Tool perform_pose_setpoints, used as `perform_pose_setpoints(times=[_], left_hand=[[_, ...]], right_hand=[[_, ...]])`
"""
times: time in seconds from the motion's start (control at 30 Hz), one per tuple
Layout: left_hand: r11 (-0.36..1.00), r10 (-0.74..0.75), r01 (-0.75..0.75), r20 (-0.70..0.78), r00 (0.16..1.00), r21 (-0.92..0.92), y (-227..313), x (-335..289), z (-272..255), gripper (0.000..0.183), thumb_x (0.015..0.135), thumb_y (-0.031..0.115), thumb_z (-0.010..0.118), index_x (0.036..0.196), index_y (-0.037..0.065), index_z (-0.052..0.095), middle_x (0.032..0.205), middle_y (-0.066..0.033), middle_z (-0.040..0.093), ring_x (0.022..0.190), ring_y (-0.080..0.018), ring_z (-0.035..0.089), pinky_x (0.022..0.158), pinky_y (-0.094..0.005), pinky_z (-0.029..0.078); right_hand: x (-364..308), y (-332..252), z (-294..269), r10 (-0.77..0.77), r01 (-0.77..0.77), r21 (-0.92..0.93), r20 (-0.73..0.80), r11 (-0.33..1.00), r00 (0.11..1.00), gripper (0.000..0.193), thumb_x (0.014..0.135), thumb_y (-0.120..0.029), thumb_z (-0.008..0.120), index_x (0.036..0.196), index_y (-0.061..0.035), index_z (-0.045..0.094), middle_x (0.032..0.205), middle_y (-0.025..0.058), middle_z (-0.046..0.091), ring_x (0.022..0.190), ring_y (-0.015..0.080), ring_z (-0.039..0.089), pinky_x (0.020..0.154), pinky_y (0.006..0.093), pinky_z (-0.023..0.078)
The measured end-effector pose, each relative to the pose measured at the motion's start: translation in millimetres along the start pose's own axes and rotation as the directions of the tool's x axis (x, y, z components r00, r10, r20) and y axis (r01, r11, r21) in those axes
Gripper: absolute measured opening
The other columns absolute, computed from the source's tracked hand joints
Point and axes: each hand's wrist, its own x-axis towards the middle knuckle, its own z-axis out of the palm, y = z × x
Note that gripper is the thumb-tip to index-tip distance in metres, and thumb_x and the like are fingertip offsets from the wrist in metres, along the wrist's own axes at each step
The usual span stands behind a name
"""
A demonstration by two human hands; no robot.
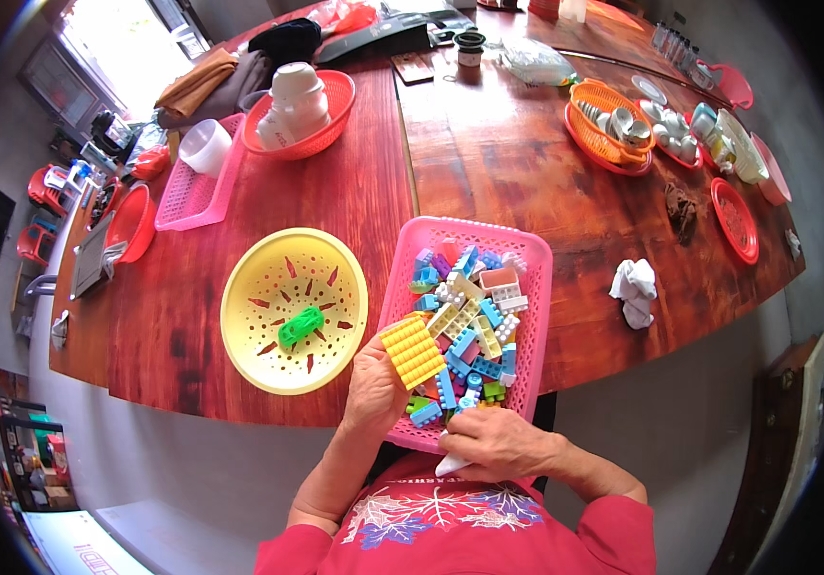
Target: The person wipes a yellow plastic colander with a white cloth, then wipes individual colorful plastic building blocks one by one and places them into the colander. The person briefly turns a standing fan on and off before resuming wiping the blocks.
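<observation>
L hand (375, 391) grips yellow toy brick (414, 353), R hand (503, 443) pinches white cloth (452, 465); prob. early: green car (301, 328) in basin (249, 278), many blocks (463, 319) left in basket (532, 287).

Pale capital lettering is being displayed, partly hidden, across a red shirt (450, 548); pink characters are being carried by a white panel (67, 539) at lower left; dark, illegibly small print is being shown on a white cup (276, 126).

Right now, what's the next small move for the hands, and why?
Probably bring the white cloth-like item to the yellow ribbed piece: the right hand grips the first, the left hand holds the second, close by but not touching.
</observation>
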Motion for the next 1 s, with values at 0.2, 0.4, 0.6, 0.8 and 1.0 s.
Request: perform_pose_setpoints(times=[0.2, 0.4, 0.6, 0.8, 1.0], left_hand=[[0.999, 0.05, -0.05, -0.029, 0.998, -0.012, -28, -10, 20, 0.041, 0.091, 0.026, 0.058, 0.124, 0.004, 0.045, 0.107, -0.0123, 0.062, 0.09, -0.0228, 0.066, 0.068, -0.032, 0.058], [0.992, 0.122, -0.119, 0.089, 0.989, -0.032, -44, -23, 24, 0.033, 0.091, 0.009, 0.059, 0.121, -0.001, 0.053, 0.113, -0.0132, 0.061, 0.1, -0.0197, 0.062, 0.088, -0.0303, 0.052], [0.992, 0.069, -0.068, 0.013, 0.998, -0.106, -42, -29, 22, 0.041, 0.092, 0.01, 0.057, 0.13, -0.002, 0.046, 0.121, -0.0113, 0.057, 0.11, -0.0187, 0.058, 0.093, -0.0303, 0.048], [0.93, 0.127, -0.163, 0.128, 0.984, 0.329, -24, -42, 21, 0.056, 0.09, 0.007, 0.061, 0.14, 0.001, 0.035, 0.127, -0.0075, 0.052, 0.114, -0.0112, 0.05, 0.096, -0.0246, 0.041], [0.699, 0.368, -0.409, 0.196, 0.909, 0.587, -17, -45, 19, 0.046, 0.091, -0.005, 0.051, 0.135, 0.001, 0.039, 0.123, -0.0067, 0.051, 0.11, -0.0131, 0.05, 0.093, -0.0257, 0.042]], right_hand=[[16, -10, -40, 0.021, -0.059, -0.03, -0.696, 0.998, 0.718, 0.045, 0.066, 0.001, 0.073, 0.109, 0.0006, 0.059, 0.095, 0.0134, 0.057, 0.086, 0.0289, 0.059, 0.072, 0.0369, 0.052], [39, 7, -11, -0.122, -0.072, -0.247, -0.689, 0.966, 0.714, 0.036, 0.068, -0.001, 0.069, 0.102, -0.0037, 0.06, 0.099, 0.0116, 0.055, 0.085, 0.0288, 0.056, 0.073, 0.0377, 0.048], [52, 17, -13, 0.088, -0.187, -0.041, -0.772, 0.981, 0.63, 0.036, 0.07, 0.004, 0.065, 0.105, -0.0019, 0.057, 0.093, 0.0147, 0.055, 0.086, 0.0314, 0.057, 0.076, 0.0384, 0.049], [47, 16, -24, 0.314, -0.12, 0.34, -0.604, 0.933, 0.732, 0.028, 0.072, 0.005, 0.064, 0.099, -0.0017, 0.059, 0.094, 0.014, 0.058, 0.089, 0.0302, 0.059, 0.079, 0.0361, 0.048], [47, -3, -42, 0.115, -0.072, 0.092, -0.666, 0.993, 0.737, 0.033, 0.067, 0.006, 0.067, 0.099, -0.0015, 0.06, 0.092, 0.0133, 0.058, 0.084, 0.03, 0.061, 0.073, 0.037, 0.051]])
